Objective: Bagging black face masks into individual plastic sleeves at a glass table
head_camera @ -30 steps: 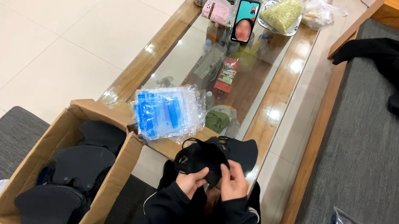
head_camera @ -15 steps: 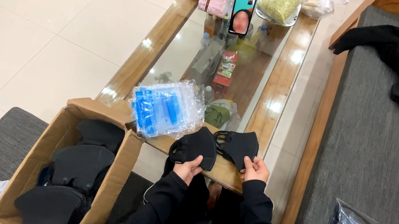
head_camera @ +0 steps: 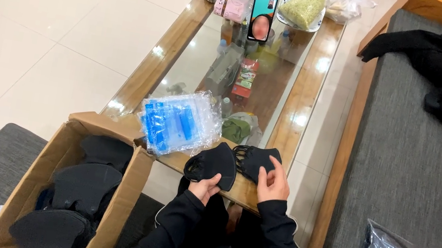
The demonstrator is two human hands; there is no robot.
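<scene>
Closest in, the left hand (head_camera: 203, 187) pinches the lower edge of one black mask (head_camera: 214, 164), fingers closed on it, the mask standing up and away from the wrist. Just to its right, the right hand (head_camera: 274, 183) curls around a second black mask (head_camera: 256, 159), which lies up and to the left of that palm, its long axis running across toward the first. The two masks nearly touch between the hands. Left of the left hand sits a clear packet of blue bags (head_camera: 178, 125), lower left a cardboard box (head_camera: 128, 186) of more masks. Beyond, a phone (head_camera: 264, 7) stands upright on the table (head_camera: 304, 96).
</scene>
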